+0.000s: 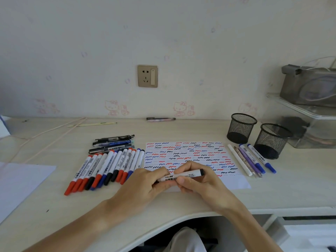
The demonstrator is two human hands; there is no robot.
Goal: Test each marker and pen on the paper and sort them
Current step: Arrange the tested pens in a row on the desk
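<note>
Both hands hold one whiteboard marker (181,175) lying L–R over paper (183,155) bottom edge, lower-mid frame: left hand (145,182) grip on its hidden left end, right hand (196,179) grip mid-barrel, dark end pointing right.

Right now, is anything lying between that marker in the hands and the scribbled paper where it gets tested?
Nothing visible does. Both the left hand and the right hand hold the marker directly over the near edge of the paper. Its black end points right; whether the cap is on, I cannot tell.
</note>
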